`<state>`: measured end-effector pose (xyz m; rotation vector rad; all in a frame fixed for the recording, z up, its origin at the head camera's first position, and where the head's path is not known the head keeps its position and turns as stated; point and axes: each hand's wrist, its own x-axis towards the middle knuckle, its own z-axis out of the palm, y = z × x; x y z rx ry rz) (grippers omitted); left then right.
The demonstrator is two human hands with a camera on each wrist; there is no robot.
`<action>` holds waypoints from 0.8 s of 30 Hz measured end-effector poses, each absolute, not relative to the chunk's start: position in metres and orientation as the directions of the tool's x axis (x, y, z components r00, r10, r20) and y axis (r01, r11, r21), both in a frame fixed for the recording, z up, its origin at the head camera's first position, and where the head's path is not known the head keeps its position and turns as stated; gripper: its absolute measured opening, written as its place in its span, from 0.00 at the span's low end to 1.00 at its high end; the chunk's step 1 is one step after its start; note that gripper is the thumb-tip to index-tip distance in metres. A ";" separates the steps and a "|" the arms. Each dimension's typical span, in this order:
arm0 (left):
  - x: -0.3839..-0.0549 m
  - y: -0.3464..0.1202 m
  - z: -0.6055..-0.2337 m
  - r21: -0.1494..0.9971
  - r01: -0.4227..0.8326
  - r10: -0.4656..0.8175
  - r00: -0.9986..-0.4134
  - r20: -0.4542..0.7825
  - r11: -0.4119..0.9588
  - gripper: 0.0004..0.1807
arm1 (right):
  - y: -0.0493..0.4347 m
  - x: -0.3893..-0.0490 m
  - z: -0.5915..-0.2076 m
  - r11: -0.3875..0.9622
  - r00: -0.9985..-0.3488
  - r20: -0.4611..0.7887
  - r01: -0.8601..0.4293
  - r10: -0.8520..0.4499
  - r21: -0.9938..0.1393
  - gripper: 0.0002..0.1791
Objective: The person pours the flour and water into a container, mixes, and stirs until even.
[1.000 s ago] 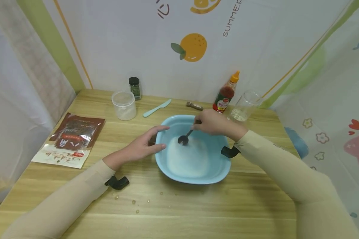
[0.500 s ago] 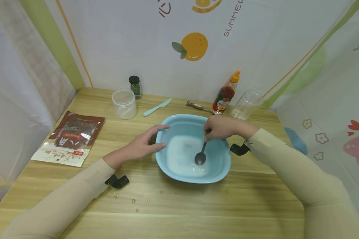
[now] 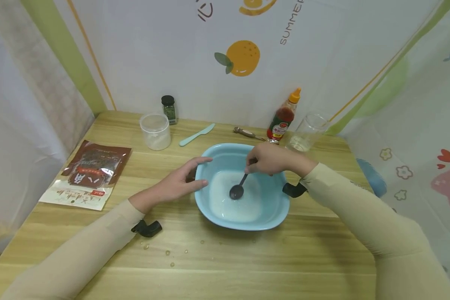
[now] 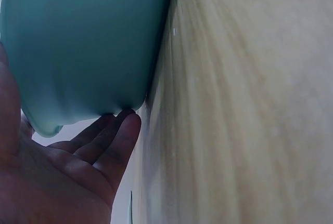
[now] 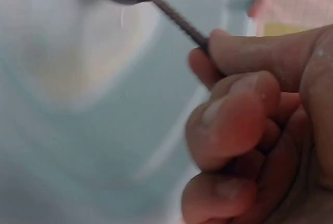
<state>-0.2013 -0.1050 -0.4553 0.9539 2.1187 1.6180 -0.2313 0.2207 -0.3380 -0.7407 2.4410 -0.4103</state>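
Observation:
A light blue plastic basin (image 3: 243, 228) with cloudy whitish liquid (image 3: 219, 204) in it stands on the wooden table. My left hand (image 3: 174, 183) holds its left side, thumb and index finger over the rim. In the left wrist view, the other fingers (image 4: 122, 141) lie along the basin's outer wall (image 4: 88, 42). Over the basin's far right part, my right hand (image 3: 268, 158) pinches the handle of a dark spoon (image 3: 236, 191). The spoon's bowl is down at the liquid. The right wrist view shows the thin handle (image 5: 179, 21) between thumb and index finger, the other fingers curled below.
Along the back are a lidded clear jar (image 3: 156, 132), a green herb jar (image 3: 169, 110), a pale green knife (image 3: 197, 134), a metal-ended utensil (image 3: 247, 133), a red sauce bottle (image 3: 281, 118) and a glass (image 3: 305, 132). A brown packet (image 3: 88, 175) lies left. Several drops (image 3: 167, 252) dot the front.
My right hand has swept the spoon through the liquid, first toward the basin's near right part, then back left toward the middle. The left hand and the basin have stayed in place.

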 end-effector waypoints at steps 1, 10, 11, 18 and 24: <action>-0.201 -0.104 -0.455 0.939 0.316 0.669 -0.728 0.147 0.138 0.37 | 0.224 -0.232 -0.337 0.808 -0.704 -0.418 -0.406 -0.574 -0.426 0.11; -0.201 -0.105 -0.456 0.942 0.305 0.670 -0.730 0.135 0.142 0.37 | 0.198 -0.215 -0.343 0.744 -0.600 -0.450 -0.448 -0.661 -0.496 0.13; -0.201 -0.105 -0.457 0.944 0.301 0.671 -0.729 0.134 0.138 0.37 | 0.194 -0.215 -0.344 0.743 -0.615 -0.431 -0.451 -0.660 -0.495 0.13; -0.202 -0.105 -0.456 0.943 0.304 0.672 -0.728 0.136 0.138 0.37 | 0.192 -0.216 -0.341 0.828 -0.750 -0.401 -0.344 -0.526 -0.442 0.11; -0.202 -0.103 -0.454 0.940 0.309 0.672 -0.728 0.134 0.148 0.37 | 0.186 -0.215 -0.343 0.790 -0.680 -0.433 -0.382 -0.592 -0.480 0.14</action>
